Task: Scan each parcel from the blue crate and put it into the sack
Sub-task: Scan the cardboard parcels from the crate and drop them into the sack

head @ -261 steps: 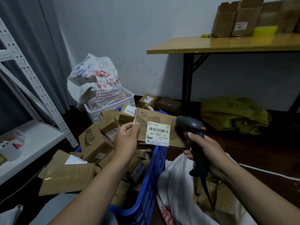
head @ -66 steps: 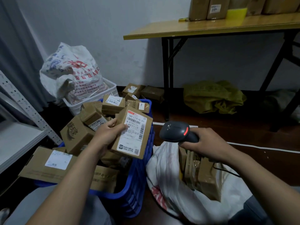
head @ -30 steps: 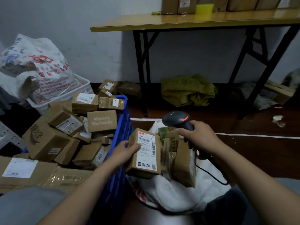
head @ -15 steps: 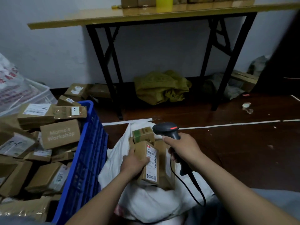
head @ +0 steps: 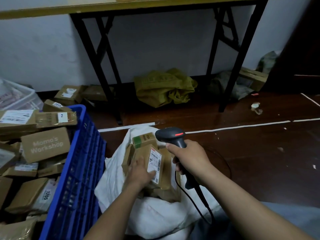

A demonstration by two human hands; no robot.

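A brown parcel (head: 152, 158) with a white barcode label lies in the mouth of the white sack (head: 155, 217), on top of other parcels. My left hand (head: 141, 172) holds it at its lower left edge, thumb on the label. A box with a green patch (head: 143, 140) sits just behind it. My right hand (head: 190, 158) grips the black barcode scanner (head: 170, 135) beside the sack, its cable trailing down. The blue crate (head: 76, 170) at the left is heaped with brown parcels.
A folding table (head: 103, 7) with black legs stands against the wall. Under it lie a crumpled yellow-green bag (head: 164, 87) and loose boxes (head: 69, 93). A white bin (head: 19, 96) sits at the far left. White tape lines (head: 242, 125) cross the dark floor.
My left hand carried the labelled parcel from above the crate over to the sack and lowered it onto the parcels inside. The view swung right and down. The scanner stayed in my right hand.
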